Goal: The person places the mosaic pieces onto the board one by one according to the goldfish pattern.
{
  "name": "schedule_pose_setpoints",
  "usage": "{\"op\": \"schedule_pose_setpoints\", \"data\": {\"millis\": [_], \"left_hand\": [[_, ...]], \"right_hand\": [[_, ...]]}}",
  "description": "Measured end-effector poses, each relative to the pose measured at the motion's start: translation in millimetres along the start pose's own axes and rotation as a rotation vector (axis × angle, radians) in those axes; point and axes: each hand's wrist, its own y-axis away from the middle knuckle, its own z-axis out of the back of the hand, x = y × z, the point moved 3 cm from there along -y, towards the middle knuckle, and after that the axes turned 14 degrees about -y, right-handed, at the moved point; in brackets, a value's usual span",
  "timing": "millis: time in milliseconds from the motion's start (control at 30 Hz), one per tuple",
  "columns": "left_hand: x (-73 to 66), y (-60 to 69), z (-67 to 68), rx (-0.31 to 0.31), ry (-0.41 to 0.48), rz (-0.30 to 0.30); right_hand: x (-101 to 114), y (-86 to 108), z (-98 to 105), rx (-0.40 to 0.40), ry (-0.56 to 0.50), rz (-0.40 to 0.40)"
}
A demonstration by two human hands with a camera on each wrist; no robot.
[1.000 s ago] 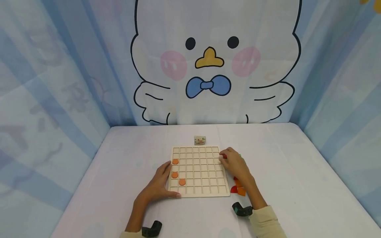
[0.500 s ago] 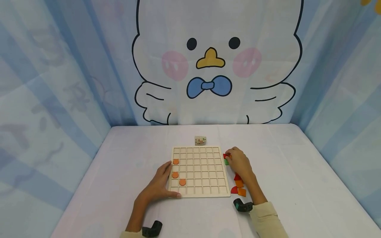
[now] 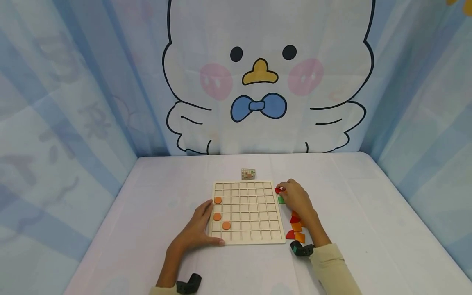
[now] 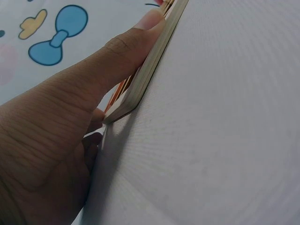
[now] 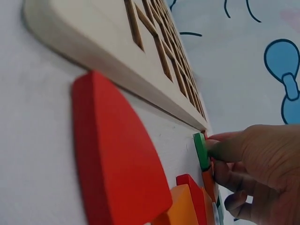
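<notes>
A pale wooden grid board (image 3: 254, 213) lies on the table with three orange round pieces (image 3: 226, 225) in its left cells. My left hand (image 3: 197, 227) rests at the board's near left corner, the straight thumb (image 4: 136, 37) along the front edge and the fingers along the left side. Beyond the board's right edge, my right hand (image 3: 296, 198) has bent fingers among small coloured pieces. A red piece (image 3: 278, 191) and a green piece (image 5: 201, 150) are at its fingertips. Whether it pinches one is hidden.
Nearer along the board's right side lie a red rounded piece (image 5: 117, 154), orange pieces (image 3: 300, 237) and other red ones. A small patterned card (image 3: 248, 174) is behind the board. Each wrist wears a black camera (image 3: 301, 248). A printed curtain (image 3: 332, 82) surrounds the table (image 3: 368, 229).
My right hand has drawn back from the board's right edge to the pieces beside it, uncovering the green piece. The red piece there has shifted slightly. My left hand has stayed put.
</notes>
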Motion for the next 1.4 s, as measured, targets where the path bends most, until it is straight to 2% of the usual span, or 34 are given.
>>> {"op": "schedule_pose_setpoints", "data": {"millis": [467, 733, 933, 1267, 1400], "left_hand": [[-1.4, -0.3, 2.1, -0.029, -0.007, -0.02], [-1.6, -1.4, 0.8, -0.009, 0.011, -0.02], [-0.2, -0.4, 1.5, -0.007, -0.001, -0.017], [-0.2, 0.2, 2.3, -0.012, 0.014, -0.025], [-1.2, 1.4, 2.6, -0.011, 0.013, -0.022]], "right_hand": [[-2, -8.1, 1, 0.032, -0.003, 0.018], [-12, -11.5, 8, 0.024, -0.053, -0.002], [-16, -13.7, 8, 0.032, -0.054, 0.016], [-8, -12.2, 9, 0.036, 0.049, 0.008], [-8, -11.3, 8, 0.044, 0.049, -0.004]]}}
